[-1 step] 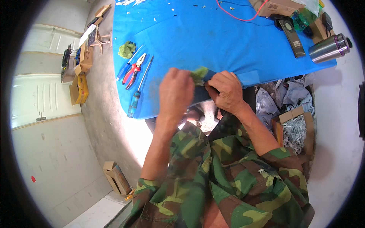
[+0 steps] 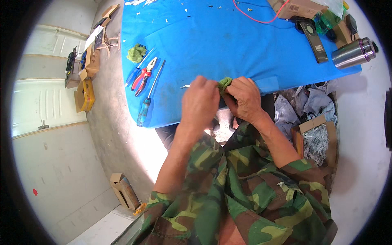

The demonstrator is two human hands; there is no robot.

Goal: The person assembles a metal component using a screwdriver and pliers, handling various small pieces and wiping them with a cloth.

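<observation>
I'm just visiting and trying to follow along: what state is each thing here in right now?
left hand: closed on the green cloth
right hand: pinching the green cloth
green cloth: bunched between both hands
pliers: lying flat, untouched
screwdriver: lying flat
steel flask: on its side, capped
small box: open, on the floor

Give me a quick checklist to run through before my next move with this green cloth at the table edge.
1. Both hands on the green cloth: ok, left hand and right hand meet around it.
2. Cloth fully visible: not ok, fingers cover most of it.
3. What lies under the cloth: cannot tell.
4. Pliers and screwdriver clear of the hands: ok, they lie apart to the left.
5. Steel flask out of the way: ok, at the far right corner.
6. Blue table space ahead of the hands: ok, bare.
</observation>
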